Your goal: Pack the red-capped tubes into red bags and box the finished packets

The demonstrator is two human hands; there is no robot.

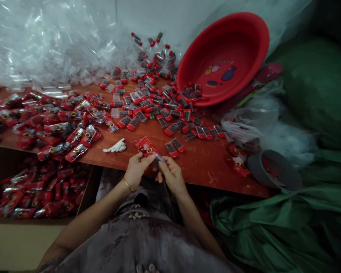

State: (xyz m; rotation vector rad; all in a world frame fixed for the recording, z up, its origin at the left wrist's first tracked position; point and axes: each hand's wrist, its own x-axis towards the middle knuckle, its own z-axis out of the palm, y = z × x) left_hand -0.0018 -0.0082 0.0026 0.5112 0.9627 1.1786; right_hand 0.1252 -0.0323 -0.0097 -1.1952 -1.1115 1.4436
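My left hand pinches one side of a small red printed plastic packet above the table's front edge. My right hand closes on the packet's nearer end, where something dark and clear shows between the fingers; whether a case is inside I cannot tell. Just beyond the right hand lie two small clear cases with red ends and dark contents. A crumpled white item, perhaps finger cots, rests left of the packet.
Loose red-ended cases cover the table's middle. A red basin tilts behind them. Filled red packets are heaped at left, more in a box below. Clear plastic sleeves pile up behind; a grey tub stands right.
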